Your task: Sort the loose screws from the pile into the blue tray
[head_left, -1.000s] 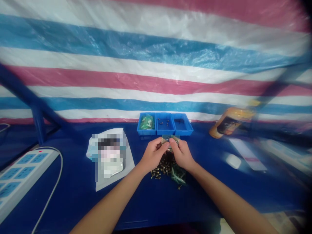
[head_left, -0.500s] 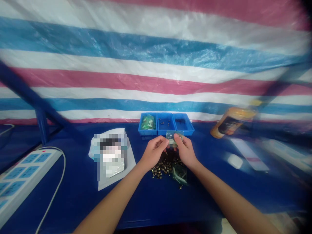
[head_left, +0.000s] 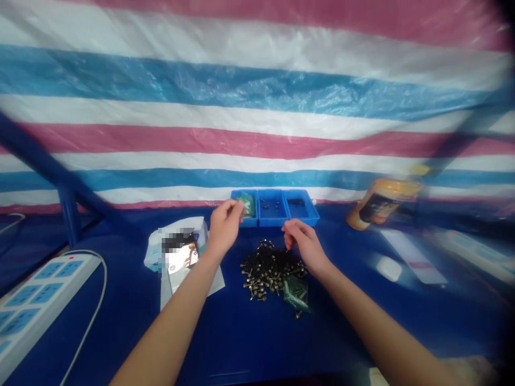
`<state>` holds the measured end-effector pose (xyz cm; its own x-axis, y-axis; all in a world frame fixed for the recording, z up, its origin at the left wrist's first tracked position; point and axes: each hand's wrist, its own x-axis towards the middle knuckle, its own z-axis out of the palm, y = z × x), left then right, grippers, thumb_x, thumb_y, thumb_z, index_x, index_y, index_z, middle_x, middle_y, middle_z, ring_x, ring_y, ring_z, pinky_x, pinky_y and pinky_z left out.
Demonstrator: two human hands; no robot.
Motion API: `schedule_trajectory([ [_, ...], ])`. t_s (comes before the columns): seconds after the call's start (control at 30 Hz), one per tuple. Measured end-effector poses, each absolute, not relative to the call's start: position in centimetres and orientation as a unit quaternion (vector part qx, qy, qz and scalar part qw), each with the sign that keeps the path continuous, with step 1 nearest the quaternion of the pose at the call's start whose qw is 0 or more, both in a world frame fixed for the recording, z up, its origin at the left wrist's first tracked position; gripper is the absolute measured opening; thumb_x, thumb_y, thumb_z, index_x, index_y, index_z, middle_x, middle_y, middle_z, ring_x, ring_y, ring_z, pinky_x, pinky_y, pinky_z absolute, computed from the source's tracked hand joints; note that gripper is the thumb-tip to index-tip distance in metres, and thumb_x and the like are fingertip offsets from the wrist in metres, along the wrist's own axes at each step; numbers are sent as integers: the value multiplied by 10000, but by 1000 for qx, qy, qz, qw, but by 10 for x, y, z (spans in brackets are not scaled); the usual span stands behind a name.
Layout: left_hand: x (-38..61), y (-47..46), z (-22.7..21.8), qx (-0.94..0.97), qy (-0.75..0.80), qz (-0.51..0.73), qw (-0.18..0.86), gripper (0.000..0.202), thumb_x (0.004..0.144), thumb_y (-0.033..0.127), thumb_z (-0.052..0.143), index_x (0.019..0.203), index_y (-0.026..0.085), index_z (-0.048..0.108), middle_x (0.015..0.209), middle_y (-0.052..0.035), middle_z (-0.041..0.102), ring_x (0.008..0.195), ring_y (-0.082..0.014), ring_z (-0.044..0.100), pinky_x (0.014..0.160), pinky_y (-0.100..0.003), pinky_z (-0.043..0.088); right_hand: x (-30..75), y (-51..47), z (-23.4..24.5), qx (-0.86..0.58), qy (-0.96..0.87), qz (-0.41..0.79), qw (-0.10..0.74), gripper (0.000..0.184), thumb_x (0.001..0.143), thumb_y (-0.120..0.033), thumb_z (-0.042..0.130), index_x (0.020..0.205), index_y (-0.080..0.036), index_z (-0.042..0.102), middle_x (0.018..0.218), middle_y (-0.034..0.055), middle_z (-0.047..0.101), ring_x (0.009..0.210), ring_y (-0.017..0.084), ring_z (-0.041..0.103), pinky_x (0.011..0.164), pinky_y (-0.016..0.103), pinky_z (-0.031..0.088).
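My left hand reaches over the left compartment of a blue three-compartment plastic tray, its fingertips at green-tinted small plastic bags there. My right hand hangs relaxed just above the right edge of a loose pile of dark and brass screws, with nothing clearly held. A green-tinted plastic bag lies at the pile's near right. Several small screws sit in the middle compartment, and dark small parts lie in the right one.
A white power strip with a white cable lies at the left. A white packet, partly pixelated, rests on a pale sheet. An orange-labelled jar lies at the back right, near a white computer mouse. A striped tarpaulin hangs behind the blue table.
My hands have parted. The small clear bag once held between them is no longer there, my left hand has moved left to the tray, and my right hand has moved slightly right.
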<state>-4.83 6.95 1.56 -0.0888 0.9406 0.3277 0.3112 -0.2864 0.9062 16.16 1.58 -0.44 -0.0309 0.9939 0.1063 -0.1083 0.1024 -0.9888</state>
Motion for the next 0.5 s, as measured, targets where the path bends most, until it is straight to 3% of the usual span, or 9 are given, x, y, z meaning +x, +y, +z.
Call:
schedule_trajectory([
  [0.2,-74,117,27,625,572,471,248,371,902,469,458,789,171,647,740,-54,664,596,-156,539,579,-263,398,161,13,-4,-439,-576,494,481,332,882,-503,603,771,-193,568,564,-46,482,540,120,453,579,261,368],
  [0.33,-79,120,32,654,700,269,102,467,881,542,462,739,158,688,808,-150,693,764,-286,623,694,-369,438,160,11,-6,-439,-597,493,457,325,888,-502,594,792,-192,571,610,-38,494,574,123,469,584,258,379],
  [0.4,-78,114,31,643,737,205,23,503,906,552,413,871,154,719,917,-189,697,859,-347,631,733,-422,447,160,10,-6,-440,-604,491,448,316,895,-493,586,800,-192,578,622,-35,497,583,123,467,586,258,378],
  [0.5,-73,106,28,685,701,192,-53,415,951,378,356,1093,183,694,1109,-173,673,996,-352,610,818,-450,449,160,10,-5,-439,-611,488,443,297,893,-476,593,807,-192,587,627,-35,502,587,122,466,587,256,374],
])
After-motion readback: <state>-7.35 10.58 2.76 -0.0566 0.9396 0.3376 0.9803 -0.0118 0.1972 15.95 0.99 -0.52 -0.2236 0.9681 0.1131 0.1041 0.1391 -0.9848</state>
